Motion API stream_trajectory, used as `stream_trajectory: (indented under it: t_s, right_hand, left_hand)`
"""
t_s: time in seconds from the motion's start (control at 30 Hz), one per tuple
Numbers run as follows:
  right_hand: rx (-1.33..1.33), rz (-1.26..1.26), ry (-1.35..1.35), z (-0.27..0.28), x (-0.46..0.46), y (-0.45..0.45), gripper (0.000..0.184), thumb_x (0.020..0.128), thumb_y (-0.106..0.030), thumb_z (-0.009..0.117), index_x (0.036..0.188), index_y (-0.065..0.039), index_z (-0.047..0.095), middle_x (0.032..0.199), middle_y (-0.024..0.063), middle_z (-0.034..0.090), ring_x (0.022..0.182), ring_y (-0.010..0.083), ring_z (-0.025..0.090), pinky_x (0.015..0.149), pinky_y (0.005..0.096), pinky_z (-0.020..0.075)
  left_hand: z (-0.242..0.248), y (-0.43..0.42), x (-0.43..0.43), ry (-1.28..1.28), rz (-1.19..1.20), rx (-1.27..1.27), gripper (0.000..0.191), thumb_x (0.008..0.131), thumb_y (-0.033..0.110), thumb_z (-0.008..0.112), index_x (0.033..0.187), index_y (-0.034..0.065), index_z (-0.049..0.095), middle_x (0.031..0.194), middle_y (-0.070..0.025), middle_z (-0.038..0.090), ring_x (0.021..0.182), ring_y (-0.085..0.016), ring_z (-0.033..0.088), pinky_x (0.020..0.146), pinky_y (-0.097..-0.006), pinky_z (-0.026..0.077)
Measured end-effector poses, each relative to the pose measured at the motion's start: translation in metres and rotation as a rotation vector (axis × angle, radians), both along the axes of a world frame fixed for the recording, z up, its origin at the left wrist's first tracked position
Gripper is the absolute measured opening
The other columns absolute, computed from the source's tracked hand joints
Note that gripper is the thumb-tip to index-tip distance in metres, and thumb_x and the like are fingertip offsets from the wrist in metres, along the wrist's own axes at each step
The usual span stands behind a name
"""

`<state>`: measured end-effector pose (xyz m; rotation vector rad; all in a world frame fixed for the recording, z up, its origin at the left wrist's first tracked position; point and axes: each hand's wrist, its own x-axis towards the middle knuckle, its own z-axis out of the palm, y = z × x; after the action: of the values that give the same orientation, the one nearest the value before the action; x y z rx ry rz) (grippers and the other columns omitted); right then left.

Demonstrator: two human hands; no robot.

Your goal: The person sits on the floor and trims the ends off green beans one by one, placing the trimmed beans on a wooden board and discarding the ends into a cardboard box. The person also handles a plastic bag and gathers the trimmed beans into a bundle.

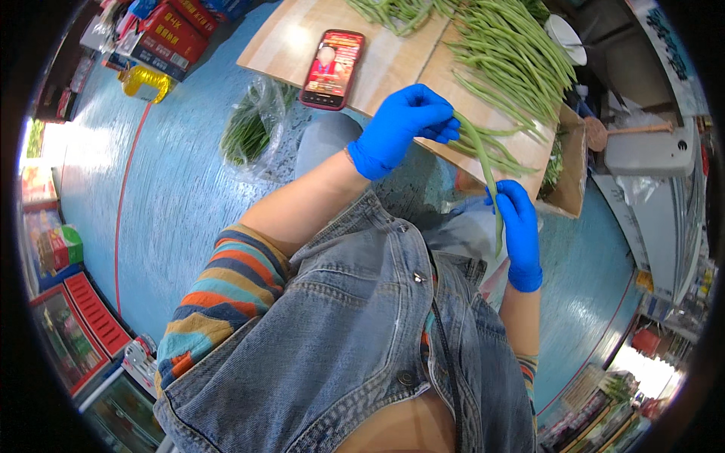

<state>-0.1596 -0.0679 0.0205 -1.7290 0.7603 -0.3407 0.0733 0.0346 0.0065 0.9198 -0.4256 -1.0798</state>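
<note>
One long green bean [483, 157] is stretched between my two blue-gloved hands, in front of the near edge of a wooden table [391, 71]. My left hand [416, 122] pinches its upper end between thumb and fingers. Lower and to the right, my right hand [514, 218] grips the bean near its lower end, whose tip hangs free. A big pile of green beans [512, 56] lies at the table's right, with a few loose beans [498, 153] by the near edge. Another bunch of beans [393, 14] lies at the far edge. A phone [332, 69] with a lit screen rests at the left edge.
A clear plastic bag of green vegetables [249, 127] is on the blue floor, left of my knee. An open cardboard box [569, 170] with greens stands right of the table. A white bowl [566, 39] is at the far right. A yellow oil bottle [145, 84] stands near red boxes [173, 37].
</note>
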Motion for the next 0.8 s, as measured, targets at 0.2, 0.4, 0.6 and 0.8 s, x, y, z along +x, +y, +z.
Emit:
stream_trajectory:
  t_s: [0.2,0.4,0.6,0.8]
  right_hand:
    - [0.208,-0.024,0.031,-0.004,-0.026,-0.016,0.021,0.091,-0.015,0.051,0.102,0.000,0.061,0.076,0.0003,0.056,0.067,0.0073,0.049,0.061,0.0210,0.0406]
    - [0.059,0.137,0.144,-0.016,-0.039,-0.008,0.023,0.090,-0.019,0.053,0.102,-0.002,0.062,0.078,0.0083,0.061,0.065,0.0138,0.055,0.060,0.0278,0.0443]
    - [-0.098,0.371,0.179,-0.026,-0.040,0.009,0.022,0.086,-0.025,0.057,0.091,-0.004,0.062,0.077,0.0175,0.059,0.067,0.0293,0.058,0.061,0.0356,0.0454]
    - [-0.274,0.430,0.171,-0.016,-0.043,0.009,0.023,0.085,-0.027,0.057,0.090,-0.005,0.063,0.081,0.0188,0.060,0.074,0.0354,0.059,0.063,0.0399,0.0463]
  left_hand:
    - [-0.005,-0.009,-0.004,-0.322,-0.089,0.120,0.017,0.087,0.016,0.060,0.087,-0.0008,0.059,0.078,-0.0089,0.064,0.070,-0.017,0.063,0.065,-0.0275,0.051]
    - [-0.003,-0.006,-0.036,-1.369,-0.148,0.154,0.020,0.086,0.026,0.060,0.083,0.0058,0.060,0.064,-0.0126,0.057,0.059,-0.025,0.059,0.055,-0.0349,0.046]
    - [-0.004,0.007,-0.074,-1.577,-0.530,-0.023,0.021,0.085,0.031,0.057,0.082,0.0108,0.059,0.073,-0.0108,0.060,0.065,-0.034,0.058,0.054,-0.0415,0.045]
    - [-0.002,0.009,-0.071,-1.635,-0.690,-0.090,0.019,0.085,0.030,0.056,0.082,0.0115,0.060,0.072,-0.0125,0.060,0.062,-0.034,0.058,0.052,-0.0411,0.045]
